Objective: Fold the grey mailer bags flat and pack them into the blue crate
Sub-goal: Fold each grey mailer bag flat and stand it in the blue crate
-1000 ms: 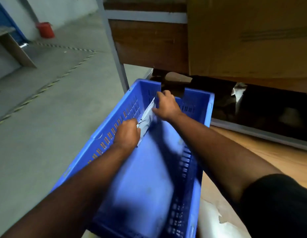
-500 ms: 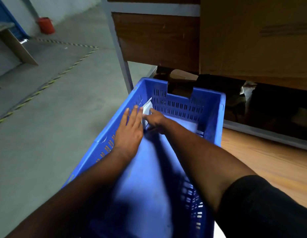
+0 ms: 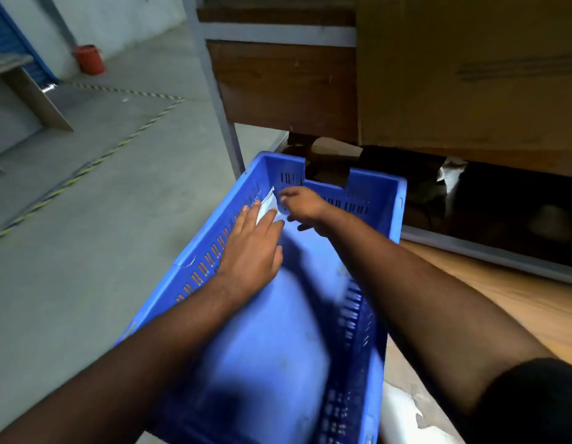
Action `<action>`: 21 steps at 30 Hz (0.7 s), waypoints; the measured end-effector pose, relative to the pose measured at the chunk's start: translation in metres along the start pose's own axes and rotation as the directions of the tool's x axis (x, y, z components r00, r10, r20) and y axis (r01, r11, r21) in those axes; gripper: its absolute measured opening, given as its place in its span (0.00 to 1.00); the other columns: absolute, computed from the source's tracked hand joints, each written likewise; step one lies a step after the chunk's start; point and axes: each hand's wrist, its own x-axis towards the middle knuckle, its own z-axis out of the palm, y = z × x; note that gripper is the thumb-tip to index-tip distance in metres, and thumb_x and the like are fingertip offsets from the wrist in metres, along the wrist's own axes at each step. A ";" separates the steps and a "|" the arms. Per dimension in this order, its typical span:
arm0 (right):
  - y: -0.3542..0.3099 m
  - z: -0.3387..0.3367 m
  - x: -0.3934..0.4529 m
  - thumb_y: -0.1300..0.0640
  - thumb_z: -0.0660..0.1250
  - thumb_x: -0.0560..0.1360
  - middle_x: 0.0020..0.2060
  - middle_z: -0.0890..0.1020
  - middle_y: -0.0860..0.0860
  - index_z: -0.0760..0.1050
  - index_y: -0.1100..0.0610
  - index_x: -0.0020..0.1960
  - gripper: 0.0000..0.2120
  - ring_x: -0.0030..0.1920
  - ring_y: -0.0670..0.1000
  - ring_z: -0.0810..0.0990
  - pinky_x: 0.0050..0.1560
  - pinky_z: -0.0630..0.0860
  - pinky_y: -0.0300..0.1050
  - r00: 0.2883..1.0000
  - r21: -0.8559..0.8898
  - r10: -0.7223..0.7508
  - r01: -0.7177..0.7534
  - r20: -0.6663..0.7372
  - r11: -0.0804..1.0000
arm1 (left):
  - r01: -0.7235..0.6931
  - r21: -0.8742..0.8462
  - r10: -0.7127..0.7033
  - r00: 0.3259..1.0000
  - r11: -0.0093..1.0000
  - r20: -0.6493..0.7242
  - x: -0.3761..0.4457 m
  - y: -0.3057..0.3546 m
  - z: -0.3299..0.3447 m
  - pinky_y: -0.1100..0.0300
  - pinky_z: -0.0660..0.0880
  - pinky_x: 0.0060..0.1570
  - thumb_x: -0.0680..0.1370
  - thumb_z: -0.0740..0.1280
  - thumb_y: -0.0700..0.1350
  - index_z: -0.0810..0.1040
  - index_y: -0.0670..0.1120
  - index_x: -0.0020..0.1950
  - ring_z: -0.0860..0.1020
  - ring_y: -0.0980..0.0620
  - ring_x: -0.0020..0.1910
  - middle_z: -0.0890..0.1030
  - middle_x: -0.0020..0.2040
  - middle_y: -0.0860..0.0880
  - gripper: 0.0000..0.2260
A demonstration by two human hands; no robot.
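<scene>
With the folded pale-grey plastic mailer bag (image 3: 268, 205) propped against the slotted blue plastic crate's (image 3: 211, 251) far-left wall, flat left hand (image 3: 254, 248) pressing it and right hand (image 3: 302, 205) loosely pinching its edge, release may let it spring open.

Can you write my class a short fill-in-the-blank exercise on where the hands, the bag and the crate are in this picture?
1. Both hands reach into a crate coloured ____.
2. The folded mailer bag stands against the crate's ____ wall.
3. The left hand lies on the bag with its fingers ____.
4. The bucket far off on the floor is ____.

Missing words: blue; left; straight; red
</scene>
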 end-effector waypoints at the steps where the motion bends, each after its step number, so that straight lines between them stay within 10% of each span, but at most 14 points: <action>1: -0.005 -0.016 -0.017 0.57 0.59 0.85 0.54 0.80 0.54 0.77 0.52 0.66 0.12 0.45 0.52 0.79 0.40 0.75 0.43 0.998 0.111 -0.040 0.045 -0.044 0.993 | 0.007 -0.096 -0.015 0.996 0.995 -0.083 0.002 0.012 -0.008 0.41 0.54 0.78 0.77 0.67 0.47 0.77 0.42 0.67 0.65 0.35 0.76 0.76 0.70 0.42 0.20; 5: 0.009 -0.084 -0.132 0.61 0.64 0.84 0.56 0.85 0.55 0.79 0.54 0.61 0.09 0.52 0.48 0.83 0.48 0.78 0.39 0.860 0.298 -0.339 0.461 -0.381 0.836 | -0.133 -0.412 0.025 0.966 0.901 -0.257 0.014 0.082 -0.048 0.46 0.64 0.75 0.75 0.63 0.48 0.78 0.42 0.62 0.69 0.38 0.74 0.80 0.63 0.43 0.19; 10: 0.091 -0.137 -0.301 0.60 0.64 0.83 0.52 0.86 0.50 0.80 0.52 0.59 0.08 0.53 0.51 0.84 0.49 0.80 0.45 0.668 0.262 -0.199 0.523 -0.717 0.811 | -0.493 -0.523 0.362 0.869 0.696 -0.337 0.023 0.214 -0.085 0.48 0.71 0.68 0.76 0.66 0.47 0.78 0.42 0.63 0.75 0.43 0.67 0.81 0.61 0.45 0.17; 16: 0.255 -0.153 -0.449 0.50 0.68 0.80 0.50 0.85 0.44 0.81 0.45 0.56 0.06 0.51 0.46 0.83 0.51 0.80 0.52 0.522 0.049 0.079 -0.071 -0.849 0.996 | -0.656 -0.546 0.695 0.697 0.521 -0.174 -0.022 0.392 -0.054 0.53 0.70 0.62 0.78 0.68 0.49 0.78 0.48 0.65 0.76 0.45 0.62 0.81 0.62 0.48 0.16; 21: 0.340 -0.145 -0.531 0.47 0.66 0.77 0.58 0.83 0.50 0.81 0.51 0.60 0.15 0.57 0.57 0.80 0.56 0.77 0.57 0.509 -0.269 0.045 -0.526 -0.860 0.807 | -0.522 -0.636 0.716 0.694 0.569 0.071 -0.076 0.498 0.000 0.50 0.73 0.63 0.80 0.67 0.53 0.74 0.45 0.71 0.75 0.41 0.64 0.78 0.67 0.44 0.22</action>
